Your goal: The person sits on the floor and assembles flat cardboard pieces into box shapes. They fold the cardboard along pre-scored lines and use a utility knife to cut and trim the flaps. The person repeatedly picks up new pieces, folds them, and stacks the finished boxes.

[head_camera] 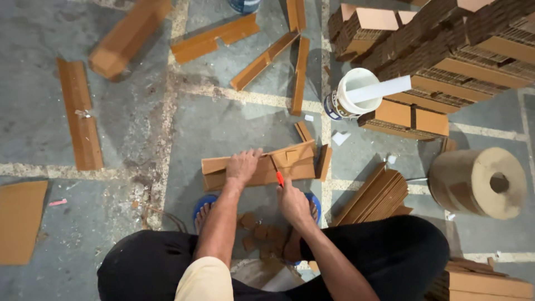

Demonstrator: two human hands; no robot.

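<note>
I squat over a folded brown cardboard piece (pixel 290 163) lying on the concrete floor. My left hand (pixel 242 166) presses flat on its left half, fingers spread over the top edge. My right hand (pixel 292 202) grips a small cutter with an orange handle (pixel 278 177), its tip resting on the cardboard near the middle. Small cardboard scraps (pixel 262 234) lie between my feet, which wear blue sandals (pixel 203 203).
Cardboard strips (pixel 81 117) are scattered across the floor to the left and back. A stack of cardboard blocks (pixel 446 50) rises at the back right, with a white tub and a white stick (pixel 356 92) beside it. A brown paper roll (pixel 479 181) and fanned cardboard (pixel 379 195) lie at right.
</note>
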